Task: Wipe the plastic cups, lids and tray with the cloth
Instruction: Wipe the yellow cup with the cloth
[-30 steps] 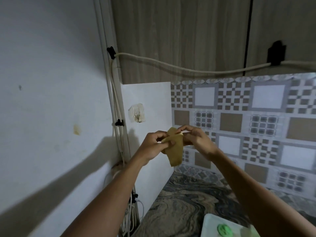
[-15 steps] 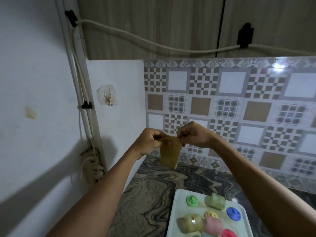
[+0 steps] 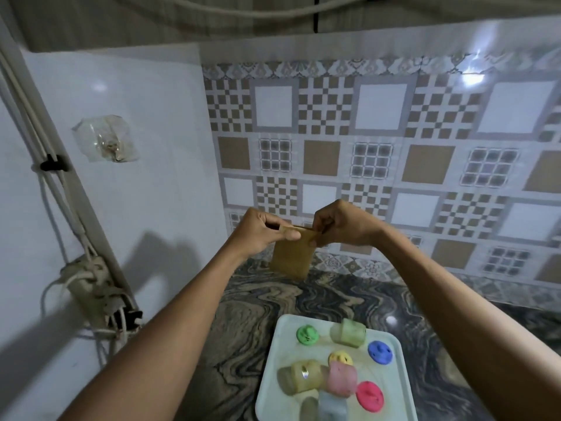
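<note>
A tan cloth [image 3: 292,258] hangs in the air above the counter, folded into a small rectangle. My left hand [image 3: 263,233] and my right hand [image 3: 342,225] each pinch its top edge. Below them a pale tray [image 3: 273,354] rests on the counter. On it lie a green cup [image 3: 348,332], a yellow cup [image 3: 301,379] and a pink cup [image 3: 341,381], all on their sides. Loose lids lie among them: green lid [image 3: 307,335], blue lid [image 3: 380,352], yellow lid [image 3: 340,357] and red lid [image 3: 369,396]. A bluish cup [image 3: 331,409] is cut off at the bottom edge.
The tray sits on a dark marbled counter [image 3: 249,317]. A patterned tile wall [image 3: 379,165] stands behind it and a white wall [image 3: 145,177] on the left. Cables and a power strip [image 3: 91,287] hang on the left wall.
The view has tilted down, bringing the whole tray with cups and lids into sight. Both hands kept hold of the cloth's top edge, and it now hangs as a flatter rectangle.
</note>
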